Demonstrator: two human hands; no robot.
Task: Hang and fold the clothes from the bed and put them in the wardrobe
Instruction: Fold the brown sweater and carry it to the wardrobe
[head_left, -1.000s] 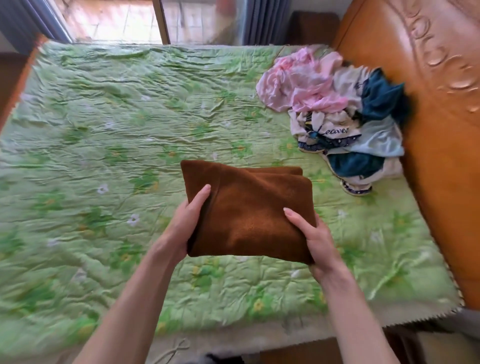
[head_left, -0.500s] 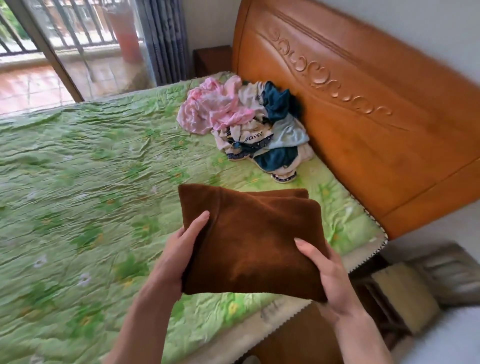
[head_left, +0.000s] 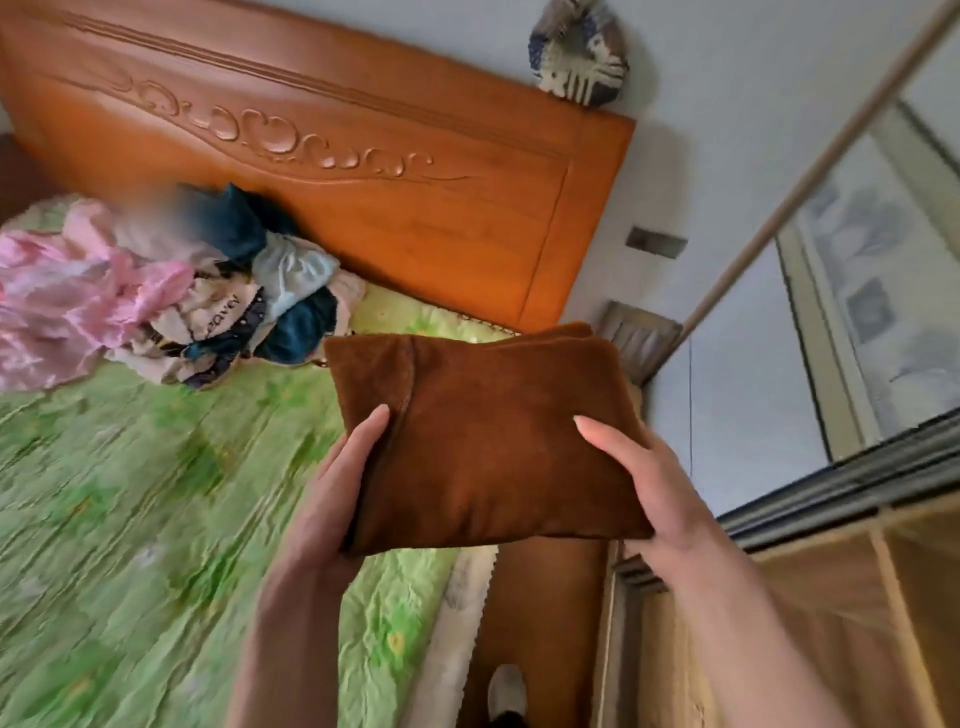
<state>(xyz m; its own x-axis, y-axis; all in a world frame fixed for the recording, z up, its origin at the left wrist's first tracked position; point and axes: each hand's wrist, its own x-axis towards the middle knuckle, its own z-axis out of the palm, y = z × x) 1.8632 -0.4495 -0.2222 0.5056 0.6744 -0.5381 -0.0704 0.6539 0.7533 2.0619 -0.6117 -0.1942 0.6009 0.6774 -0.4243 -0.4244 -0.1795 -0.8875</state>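
The left hand (head_left: 340, 486) and the right hand (head_left: 641, 483) carry a folded rectangular bundle of brown fleecy cloth (head_left: 480, 441) between them. Each hand clasps one short side: a thumb lies flat on top, the other fingers are hidden beneath, presumably curled under to support it. The bundle sits level in the air, lifted off the bed, its near edge just above both wrists and its far corner reaching past the bed's edge.

As a judgement of progress: this one piece is folded and ready to be stowed, but it is not yet in the wardrobe. To the right of the right hand, and lower, stands a tan fabric wardrobe with a light frame (head_left: 841, 613); whether its front is open cannot be told from here. Carrying the bundle across and setting it inside seems the step in hand.

Much is left. Beyond the left hand, well apart from the bundle, a loose heap of unfolded clothes in pink, white, pale blue and dark teal (head_left: 171, 296) lies on the green flowered quilt of the bed (head_left: 130, 519), against the carved orange wooden headboard (head_left: 363, 176). None of that heap is folded or hung. No hangers show.

Below the bundle, between bed and wardrobe, a strip of brown floor shows with a pale shoe tip (head_left: 506, 688).
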